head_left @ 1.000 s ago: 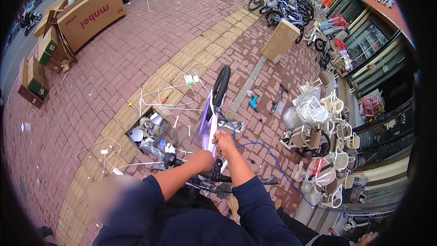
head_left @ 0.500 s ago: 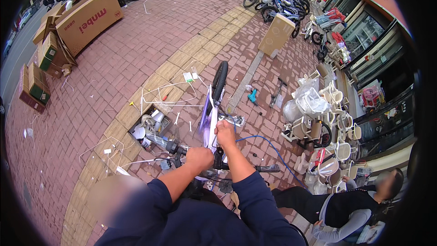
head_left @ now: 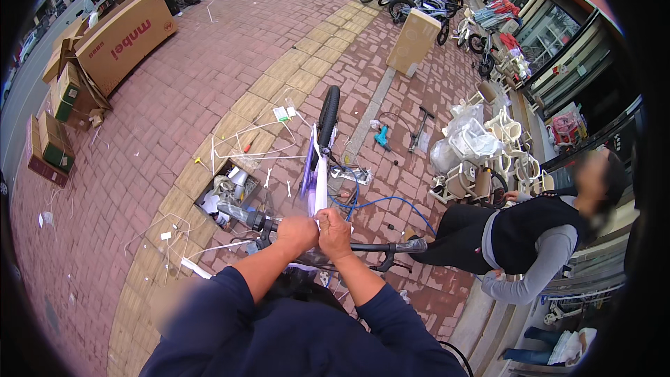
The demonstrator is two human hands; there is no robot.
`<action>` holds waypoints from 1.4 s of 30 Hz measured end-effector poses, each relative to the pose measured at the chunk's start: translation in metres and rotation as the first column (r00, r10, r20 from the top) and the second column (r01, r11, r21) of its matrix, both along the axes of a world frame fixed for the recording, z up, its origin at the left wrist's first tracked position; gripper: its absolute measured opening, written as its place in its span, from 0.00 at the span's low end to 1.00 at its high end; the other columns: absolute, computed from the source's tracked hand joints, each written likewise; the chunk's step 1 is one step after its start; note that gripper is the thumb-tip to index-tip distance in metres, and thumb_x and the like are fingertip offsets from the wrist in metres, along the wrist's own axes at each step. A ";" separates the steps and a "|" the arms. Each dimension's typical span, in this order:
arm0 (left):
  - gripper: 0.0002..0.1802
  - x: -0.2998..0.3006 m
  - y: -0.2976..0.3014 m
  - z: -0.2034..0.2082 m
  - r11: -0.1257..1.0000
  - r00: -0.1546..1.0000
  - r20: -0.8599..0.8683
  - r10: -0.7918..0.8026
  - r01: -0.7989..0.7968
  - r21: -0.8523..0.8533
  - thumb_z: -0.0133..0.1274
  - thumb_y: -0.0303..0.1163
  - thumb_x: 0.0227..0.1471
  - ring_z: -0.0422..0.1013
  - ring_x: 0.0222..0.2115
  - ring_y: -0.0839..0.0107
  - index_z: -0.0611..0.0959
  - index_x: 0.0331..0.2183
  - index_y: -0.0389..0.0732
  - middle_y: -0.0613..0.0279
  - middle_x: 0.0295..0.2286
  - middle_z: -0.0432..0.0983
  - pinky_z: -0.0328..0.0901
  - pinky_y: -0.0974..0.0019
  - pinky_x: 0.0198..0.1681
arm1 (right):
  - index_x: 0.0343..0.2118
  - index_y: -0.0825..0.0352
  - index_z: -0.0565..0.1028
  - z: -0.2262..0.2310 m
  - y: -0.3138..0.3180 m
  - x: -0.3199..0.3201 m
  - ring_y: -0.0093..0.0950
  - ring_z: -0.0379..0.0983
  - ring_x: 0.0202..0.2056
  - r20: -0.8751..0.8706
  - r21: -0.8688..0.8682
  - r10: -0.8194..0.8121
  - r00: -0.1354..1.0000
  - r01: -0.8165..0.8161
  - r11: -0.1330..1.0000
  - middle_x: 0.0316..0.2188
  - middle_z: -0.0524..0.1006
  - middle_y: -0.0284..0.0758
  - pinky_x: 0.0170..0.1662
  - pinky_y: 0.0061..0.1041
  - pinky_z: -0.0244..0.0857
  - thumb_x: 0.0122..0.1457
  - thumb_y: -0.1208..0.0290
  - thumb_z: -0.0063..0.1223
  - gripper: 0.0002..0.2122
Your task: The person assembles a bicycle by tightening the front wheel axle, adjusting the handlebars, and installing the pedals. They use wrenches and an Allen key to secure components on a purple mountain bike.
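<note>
"So, where do you have the bike (head_left: 308,167)?"

"Middle of my view, pointing away from me on the paving (head_left: 174,84): bar (head_left: 370,246) at the near end, wheel (head_left: 328,115) at the far end. A toolbox (head_left: 252,194) sits to its left, and a person (head_left: 527,241) is to its right."

"How are you set?"

"Left hand (head_left: 297,234) is balled up at the near end of the white tube (head_left: 321,181). Right hand (head_left: 335,232) is curled just beside it, nearly knuckle to knuckle. Whether either has hold of anything, I can't tell; my own fingers hide it."

"How do you expect it to handle?"

"Stiff along the tube, I'd say, and fairly heavy as a whole, with much of the weight out beyond me. The bar may swing at a nudge if the steering is free. The tube looks smooth, so probably slippery and easy to scratch."

"Where would you take hold, then?"

"Close to the middle of the bar, or on the tube just past it. I'd avoid the left grip (head_left: 239,214): its clear wrap could slide under my palm. The right lever (head_left: 387,262) looks too slim to lean on."
</note>
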State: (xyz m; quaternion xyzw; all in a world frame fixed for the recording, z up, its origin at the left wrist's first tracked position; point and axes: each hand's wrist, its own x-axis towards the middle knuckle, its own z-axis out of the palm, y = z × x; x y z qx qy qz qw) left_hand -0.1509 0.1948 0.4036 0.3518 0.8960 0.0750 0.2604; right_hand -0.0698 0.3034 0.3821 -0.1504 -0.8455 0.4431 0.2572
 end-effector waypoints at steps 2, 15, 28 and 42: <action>0.16 -0.009 0.005 -0.007 0.998 0.998 0.023 0.052 -0.053 0.020 0.53 0.39 0.55 0.83 0.37 0.49 0.90 0.35 0.41 0.46 0.36 0.86 0.76 0.47 0.40 | 0.37 0.65 0.77 0.004 0.009 -0.007 0.35 0.80 0.29 0.026 0.003 0.076 0.997 -0.077 0.997 0.27 0.81 0.38 0.34 0.31 0.71 0.70 0.65 0.55 0.09; 0.14 -0.049 0.008 -0.074 0.916 0.991 0.123 0.046 -0.091 0.391 0.53 0.33 0.54 0.78 0.36 0.36 0.87 0.31 0.33 0.35 0.33 0.82 0.73 0.41 0.40 | 0.38 0.66 0.81 0.025 0.020 -0.035 0.38 0.81 0.34 0.042 -0.005 0.244 0.969 -0.244 0.970 0.32 0.82 0.39 0.40 0.32 0.73 0.64 0.72 0.57 0.05; 0.15 -0.036 0.015 -0.051 0.880 0.951 0.209 0.227 -0.292 0.374 0.57 0.38 0.53 0.79 0.38 0.37 0.88 0.34 0.36 0.34 0.35 0.82 0.74 0.43 0.41 | 0.37 0.67 0.83 0.035 0.034 -0.041 0.41 0.82 0.40 0.146 0.061 0.365 0.919 -0.377 0.924 0.36 0.84 0.41 0.44 0.33 0.74 0.60 0.74 0.60 0.06; 0.06 -0.054 0.027 -0.085 0.711 0.389 0.876 0.285 -0.698 0.079 0.57 0.23 0.55 0.77 0.23 0.69 0.88 0.32 0.33 0.58 0.25 0.82 0.70 0.67 0.23 | 0.35 0.71 0.81 -0.025 0.073 -0.103 0.20 0.78 0.26 0.412 -0.508 0.270 0.871 -0.027 0.861 0.26 0.82 0.31 0.30 0.24 0.74 0.64 0.71 0.57 0.08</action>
